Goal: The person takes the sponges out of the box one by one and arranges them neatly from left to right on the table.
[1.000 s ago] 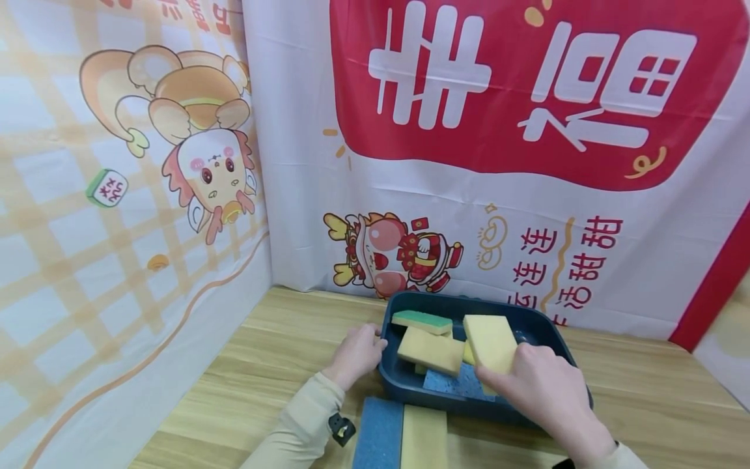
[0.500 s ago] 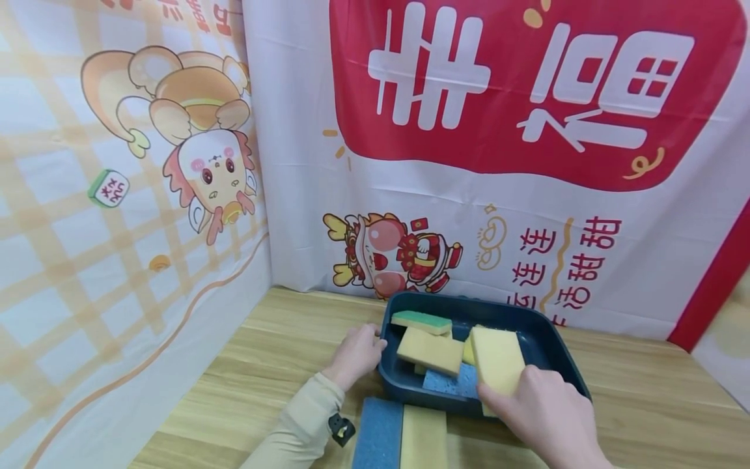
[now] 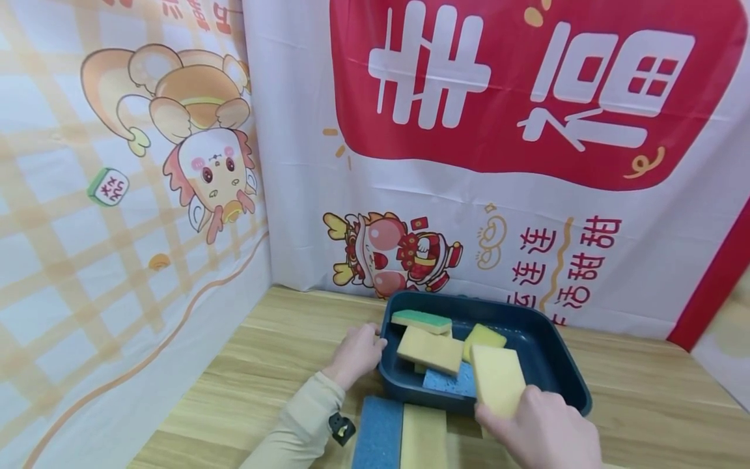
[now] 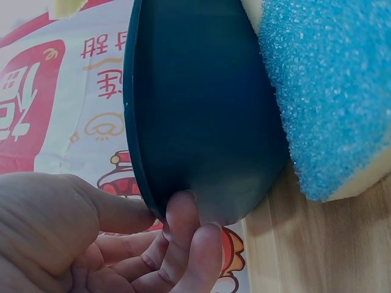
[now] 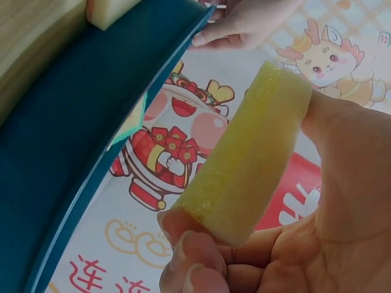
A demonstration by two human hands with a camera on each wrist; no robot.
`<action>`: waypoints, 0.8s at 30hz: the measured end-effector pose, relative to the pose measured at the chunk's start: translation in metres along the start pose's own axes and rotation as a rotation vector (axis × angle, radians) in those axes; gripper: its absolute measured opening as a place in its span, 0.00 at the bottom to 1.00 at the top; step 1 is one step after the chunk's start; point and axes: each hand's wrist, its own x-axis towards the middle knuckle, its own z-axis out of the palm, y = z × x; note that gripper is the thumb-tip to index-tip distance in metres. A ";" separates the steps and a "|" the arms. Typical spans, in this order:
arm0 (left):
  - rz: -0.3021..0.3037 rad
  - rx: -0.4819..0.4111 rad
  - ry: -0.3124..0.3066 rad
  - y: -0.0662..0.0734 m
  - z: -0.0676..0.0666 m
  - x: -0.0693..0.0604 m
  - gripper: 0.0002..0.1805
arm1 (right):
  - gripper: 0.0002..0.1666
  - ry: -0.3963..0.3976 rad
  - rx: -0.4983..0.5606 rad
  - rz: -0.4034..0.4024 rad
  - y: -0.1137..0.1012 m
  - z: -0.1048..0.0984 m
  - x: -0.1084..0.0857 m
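Note:
My left hand point(image 3: 356, 355) grips the left end of a dark blue plastic bin point(image 3: 571, 371). In the left wrist view, its thumb and fingers pinch the bin's wall point(image 4: 195, 116). Over the bin's front edge, my right hand point(image 3: 547, 426) holds a sponge point(image 3: 498, 378) between thumb and fingers. The right wrist view shows that sponge's yellow layer point(image 5: 238, 146) and pale foam side. Inside the bin lie a green-topped sponge point(image 3: 422, 321), a pale sponge point(image 3: 430, 352), a blue one point(image 3: 450, 383) and a yellow one point(image 3: 485, 337).
In front of the bin, a blue-faced sponge point(image 3: 379, 433) and a pale yellow one point(image 3: 424, 436) lie side by side on the wooden table point(image 3: 252, 384). A printed cloth point(image 3: 299, 215) hangs behind the bin, and another covers the left side.
My right hand has drawn the sponge back towards me, from above the bin's middle to its front edge, uncovering the yellow sponge inside. The left hand has stayed on the bin.

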 end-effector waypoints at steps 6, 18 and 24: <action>-0.007 0.006 0.000 0.000 0.000 0.001 0.21 | 0.44 -0.005 -0.032 0.030 -0.001 0.007 -0.007; -0.002 0.031 0.012 0.002 0.000 0.000 0.20 | 0.47 -0.056 -0.064 0.073 0.003 0.022 -0.011; 0.000 0.022 0.011 0.003 0.000 0.000 0.20 | 0.47 -0.099 -0.034 0.047 0.009 0.031 -0.015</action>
